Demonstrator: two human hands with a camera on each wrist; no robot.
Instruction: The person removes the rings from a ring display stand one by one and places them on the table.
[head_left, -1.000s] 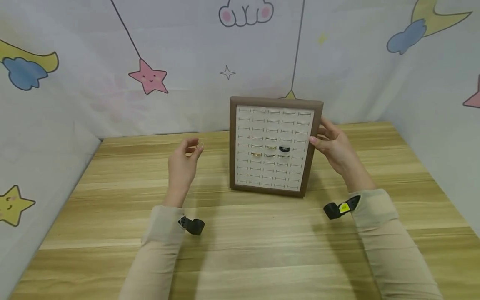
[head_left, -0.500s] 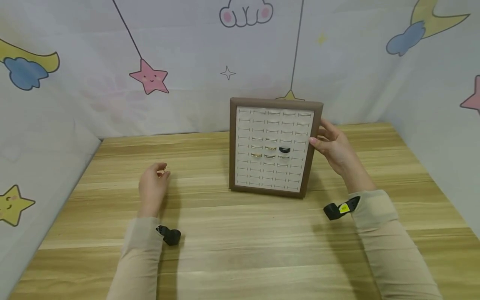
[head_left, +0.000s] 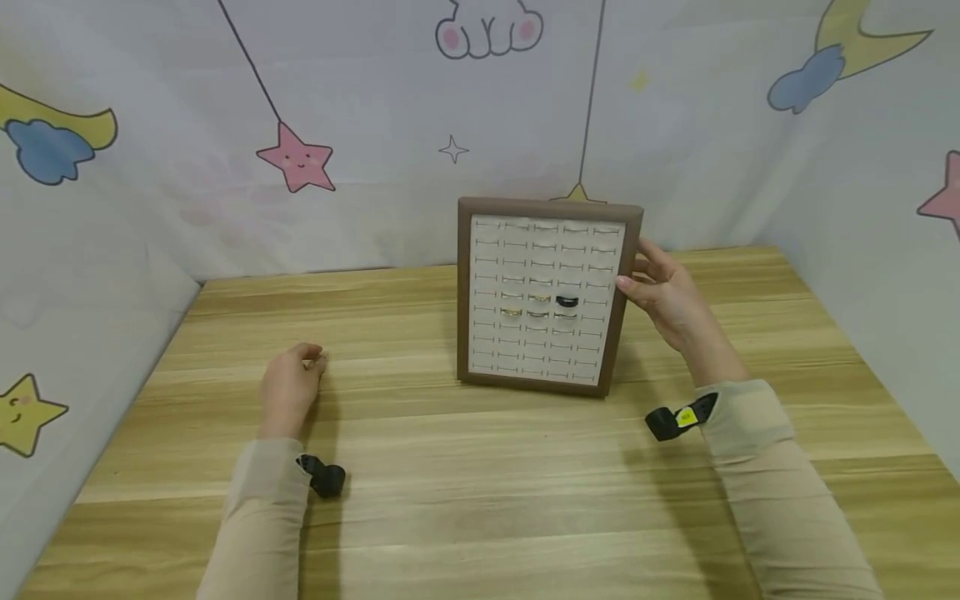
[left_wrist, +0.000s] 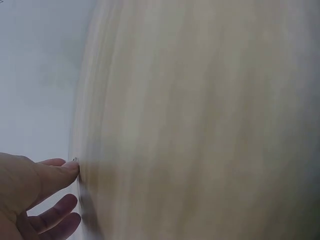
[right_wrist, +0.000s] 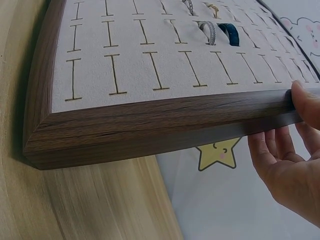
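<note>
A ring display board [head_left: 547, 350], white with rows of slits in a brown wooden frame, stands tilted back on the table. My right hand [head_left: 670, 300] grips its right side, thumb on the front and fingers behind. Several rings sit in the middle slits, among them a black ring [head_left: 567, 301], a gold ring [head_left: 511, 312] and a silver ring [right_wrist: 208, 32]. Off to the board's left, low over the table, my left hand [head_left: 288, 387] pinches a small ring [left_wrist: 75, 159] between thumb and index finger. Most of that ring is hidden by the fingertips.
The wood-grain table [head_left: 480, 492] reaches back to a pale curtain [head_left: 375, 225] printed with stars and moons. Similar printed cloth closes off both sides. A small black camera [head_left: 326, 479] is strapped to each wrist.
My left hand has moved left and toward me, down close to the table, carrying the ring away from the board. My right hand and the board have stayed in place.
</note>
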